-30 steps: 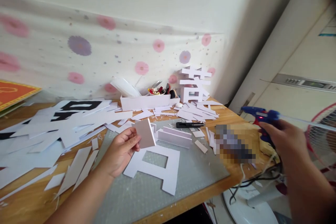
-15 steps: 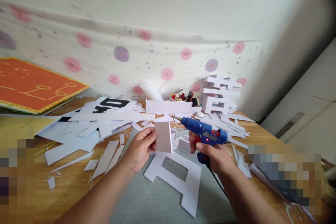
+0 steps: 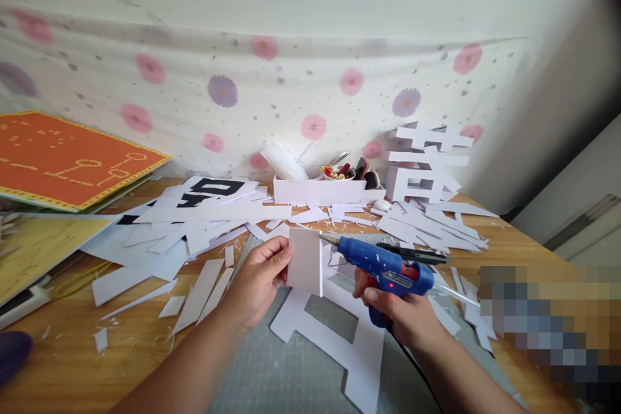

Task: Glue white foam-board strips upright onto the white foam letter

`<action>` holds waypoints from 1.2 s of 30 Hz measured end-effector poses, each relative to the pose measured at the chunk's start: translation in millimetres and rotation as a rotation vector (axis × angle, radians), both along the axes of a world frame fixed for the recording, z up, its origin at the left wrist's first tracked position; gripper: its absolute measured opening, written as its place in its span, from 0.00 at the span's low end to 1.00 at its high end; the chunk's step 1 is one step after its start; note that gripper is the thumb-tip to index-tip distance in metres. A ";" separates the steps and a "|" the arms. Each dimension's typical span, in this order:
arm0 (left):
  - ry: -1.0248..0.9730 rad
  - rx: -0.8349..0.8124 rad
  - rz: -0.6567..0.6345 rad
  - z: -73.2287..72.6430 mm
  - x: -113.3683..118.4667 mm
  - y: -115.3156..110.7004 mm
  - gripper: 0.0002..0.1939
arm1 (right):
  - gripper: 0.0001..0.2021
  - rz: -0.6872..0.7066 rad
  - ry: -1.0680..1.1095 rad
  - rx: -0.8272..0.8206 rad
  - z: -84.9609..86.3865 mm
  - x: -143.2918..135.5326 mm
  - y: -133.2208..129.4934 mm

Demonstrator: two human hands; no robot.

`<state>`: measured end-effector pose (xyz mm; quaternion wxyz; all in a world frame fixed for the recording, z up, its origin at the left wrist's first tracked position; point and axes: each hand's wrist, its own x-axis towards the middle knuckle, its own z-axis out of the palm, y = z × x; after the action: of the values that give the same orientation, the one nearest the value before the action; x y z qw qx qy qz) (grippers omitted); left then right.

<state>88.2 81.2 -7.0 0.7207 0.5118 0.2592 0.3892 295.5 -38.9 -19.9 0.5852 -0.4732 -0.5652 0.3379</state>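
While the left hand [image 3: 257,278] pinches a white card strip [image 3: 305,261] upright, the right hand [image 3: 398,310] grips the glue gun [image 3: 383,266] (nozzle at the strip's edge); hot glue could string onto fingers.

Desk's a mess as usual: wooden table [image 3: 72,349] buried in white paper offcuts [image 3: 194,226] across the middle, one sheet with a big black printed character [image 3: 211,189] on it. Upper left there's my orange board [image 3: 63,158] with the yellow dotted pattern. Behind everything hangs the flowery cloth [image 3: 218,90], pink and purple blooms. Center back sits a white tray [image 3: 317,191] stuffed with odds and ends, and right of it a finished white 3D character [image 3: 422,162] standing upright. A grey cutting mat [image 3: 272,375] is at the bottom.
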 end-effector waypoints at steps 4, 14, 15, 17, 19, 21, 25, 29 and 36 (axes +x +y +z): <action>0.004 -0.005 0.013 0.6 -0.3 0.5 0.19 | 0.15 -0.046 0.014 -0.007 1.8 -3.0 -1.8; 0.002 -0.009 -0.004 1.1 -0.5 -0.1 0.19 | 0.14 -0.090 0.008 -0.011 -4.8 -0.2 -2.1; 0.003 -0.009 -0.005 0.6 -0.7 0.3 0.19 | 0.14 -0.090 0.005 -0.009 -5.3 -0.2 -2.1; 0.001 -0.007 -0.007 -0.4 -1.0 1.1 0.19 | 0.14 -0.096 0.005 -0.006 -5.9 -0.4 -2.0; -0.001 -0.004 -0.004 -0.9 -1.1 1.4 0.19 | 0.14 -0.102 0.011 -0.003 -6.5 -0.6 -2.0; -0.001 -0.001 -0.005 -0.8 -1.0 1.6 0.20 | 0.13 -0.103 0.025 0.000 -6.9 -0.7 -2.1; 0.009 0.003 -0.010 -0.6 -1.5 2.0 0.22 | 0.13 -0.111 0.036 -0.002 -7.6 -0.7 -2.5; 0.008 0.015 -0.010 -1.3 -2.2 2.7 0.21 | 0.13 -0.124 0.039 -0.025 -7.3 -1.1 -3.3; 0.001 0.015 -0.001 -1.4 -2.4 3.3 0.19 | 0.15 -0.094 0.050 -0.062 -5.8 -1.9 -3.7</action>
<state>85.7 84.6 -8.4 0.7168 0.5175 0.2565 0.3906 293.6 -42.6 -25.8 0.5996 -0.5085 -0.5168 0.3390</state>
